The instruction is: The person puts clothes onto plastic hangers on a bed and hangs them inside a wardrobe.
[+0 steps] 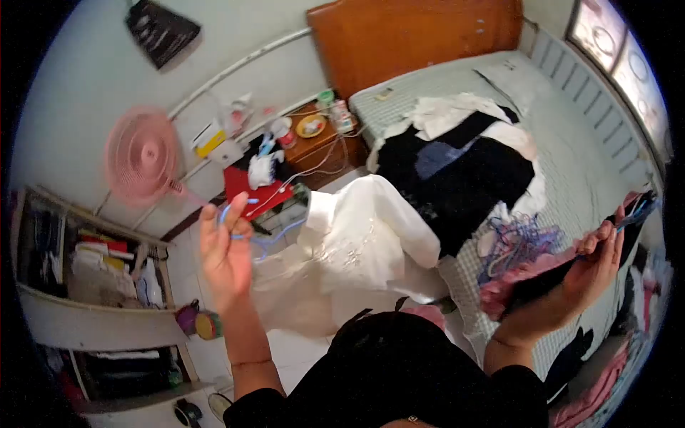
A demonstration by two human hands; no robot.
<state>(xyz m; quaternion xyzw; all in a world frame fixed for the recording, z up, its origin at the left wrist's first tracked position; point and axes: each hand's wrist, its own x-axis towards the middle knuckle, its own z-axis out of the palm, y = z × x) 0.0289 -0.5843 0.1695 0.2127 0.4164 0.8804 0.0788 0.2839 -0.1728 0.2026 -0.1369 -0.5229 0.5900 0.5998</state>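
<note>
My left hand (227, 250) is raised at the left with its fingers closed round the hook of a blue hanger (282, 234). From that hanger a white garment (357, 232) with a shiny decorated front hangs down over the floor. At the right, my right hand (599, 253) has its fingers curled at dark and pink cloth (496, 292) beside the bed; a small blue item, perhaps hanger hooks, shows at the fingertips. Black and white clothes (457, 171) lie spread on the bed, with a tangle of blue and purple hangers (517, 242) nearer to me.
The bed (578, 143) has a wooden headboard (421, 43). A nightstand (310, 146) holds a yellow dish and cups. Left of it are a red cloth (253, 189) and a pink fan (146, 153). Shelves (100, 307) line the left side; more clothes (599, 392) hang at the lower right.
</note>
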